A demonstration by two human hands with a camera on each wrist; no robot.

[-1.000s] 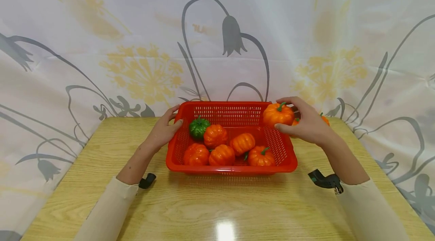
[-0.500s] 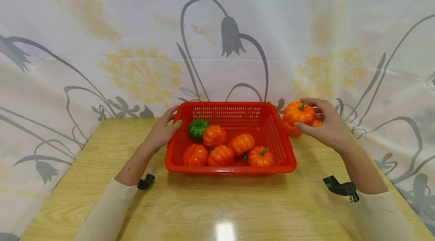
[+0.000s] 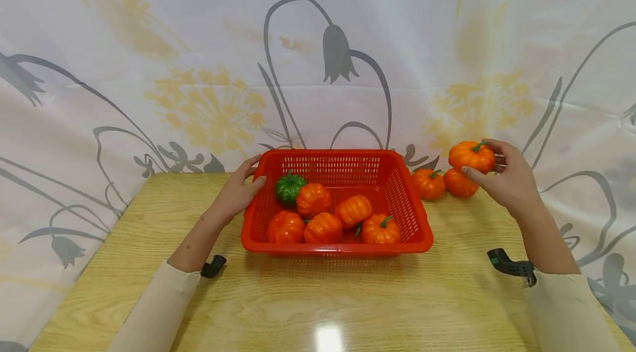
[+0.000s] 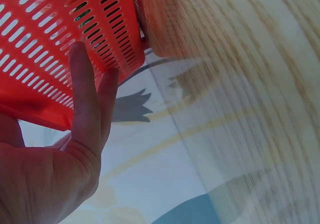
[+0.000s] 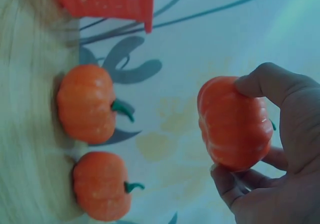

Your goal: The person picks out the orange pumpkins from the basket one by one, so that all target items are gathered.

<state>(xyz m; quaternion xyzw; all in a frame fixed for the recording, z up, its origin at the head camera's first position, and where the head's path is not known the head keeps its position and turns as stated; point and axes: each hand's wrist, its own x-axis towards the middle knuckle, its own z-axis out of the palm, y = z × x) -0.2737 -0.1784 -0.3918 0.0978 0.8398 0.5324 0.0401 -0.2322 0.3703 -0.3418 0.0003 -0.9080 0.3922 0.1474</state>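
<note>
My right hand (image 3: 512, 181) holds an orange toy pumpkin (image 3: 469, 156) with a green stem, thumb on one side and fingers on the other. In the right wrist view this pumpkin (image 5: 232, 123) hangs above the table level, apart from two orange pumpkins (image 5: 87, 104) standing on the table. At the left end of a red plastic basket (image 3: 338, 247), my left hand (image 3: 238, 192) grips the rim, thumb over the top. The left wrist view shows its fingers (image 4: 85, 99) along the slotted outer wall. Inside the basket lie a green pumpkin (image 3: 290, 188) and several orange pumpkins (image 3: 324, 228).
Right of the basket, an orange pumpkin (image 3: 428, 184) stands close to its wall, with another (image 3: 460, 183) beside it. The wooden table (image 3: 278, 308) ends at the back against a flower-printed cloth (image 3: 208, 37).
My right hand has carried the orange pumpkin rightward from over the basket's right end to above the pumpkins on the table. The left hand and the basket have stayed in place.
</note>
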